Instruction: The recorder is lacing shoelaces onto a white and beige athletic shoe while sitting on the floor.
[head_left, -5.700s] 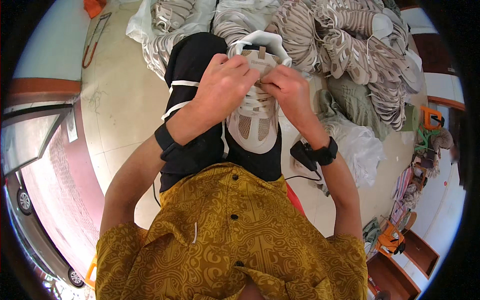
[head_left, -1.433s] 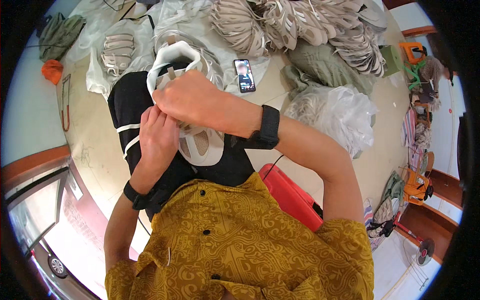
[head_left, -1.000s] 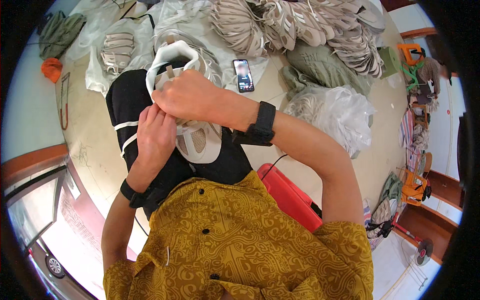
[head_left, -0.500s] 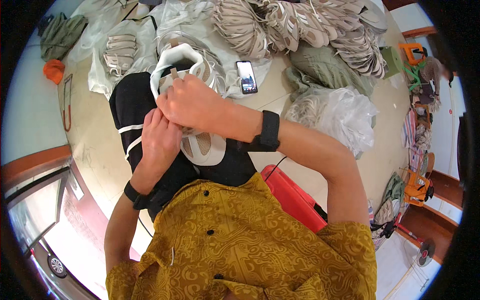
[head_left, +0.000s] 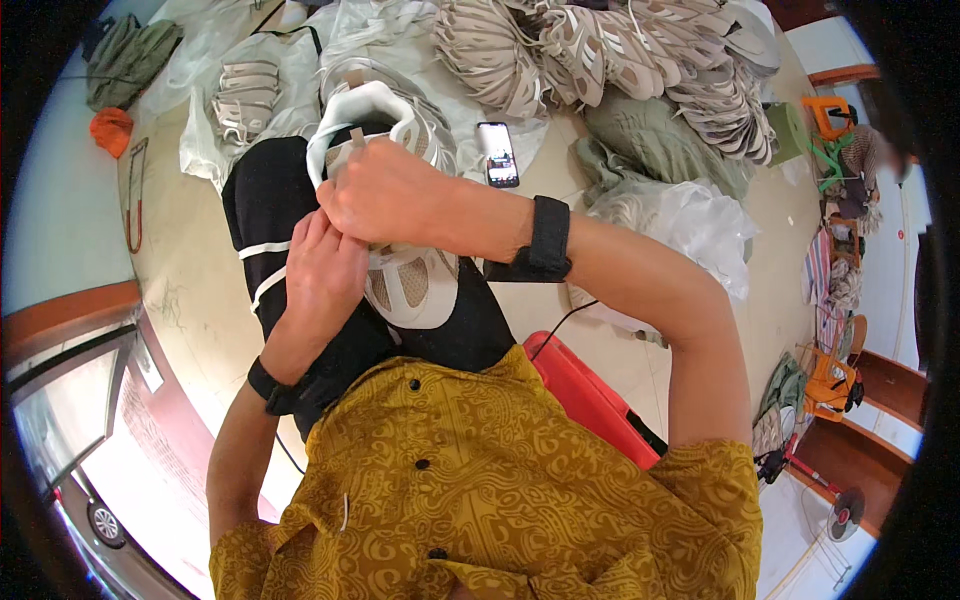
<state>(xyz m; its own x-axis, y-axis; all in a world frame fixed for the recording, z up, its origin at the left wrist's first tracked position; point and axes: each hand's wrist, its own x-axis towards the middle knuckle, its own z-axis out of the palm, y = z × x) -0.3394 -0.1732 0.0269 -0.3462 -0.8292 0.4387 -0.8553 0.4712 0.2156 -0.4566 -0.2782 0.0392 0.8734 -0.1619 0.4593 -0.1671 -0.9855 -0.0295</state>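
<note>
A beige and white shoe upper point(head_left: 415, 290) lies on my lap over black trousers, its padded white collar pointing away from me and its toe toward me. My right hand point(head_left: 378, 192) is closed in a pinch over the middle of the shoe, just below the collar. Close against it, my left hand point(head_left: 325, 270) is closed too, fingertips meeting the right hand at the shoe's left side. Whatever the fingertips pinch is hidden behind the knuckles.
Many stacked shoe uppers point(head_left: 600, 50) lie on the floor ahead, with a smaller stack point(head_left: 246, 100) on white plastic at far left. A phone point(head_left: 497, 155) rests beyond my right forearm. Nearby are a clear plastic bag point(head_left: 690, 225) and a red stool point(head_left: 590, 400).
My right forearm has shifted slightly to the right, its elbow further out. Both hands stay together at the shoe.
</note>
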